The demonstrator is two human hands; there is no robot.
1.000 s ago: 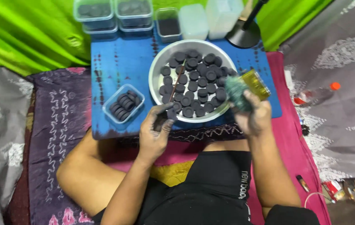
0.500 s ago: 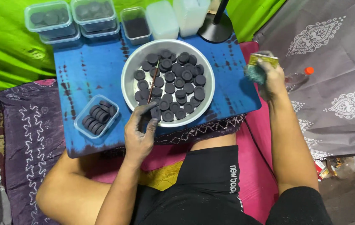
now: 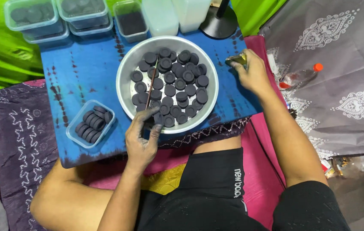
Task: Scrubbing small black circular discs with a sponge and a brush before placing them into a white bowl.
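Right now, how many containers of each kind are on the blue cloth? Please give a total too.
Round metal bowl of dark discs: 1
Clear plastic tubs with dark contents: 4
White translucent plastic tubs: 2
Total: 7

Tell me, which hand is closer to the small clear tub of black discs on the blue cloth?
Left. The left hand hovers just right of the small tub, holding a thin stick. The right hand is far across the metal bowl, gripping a small object.
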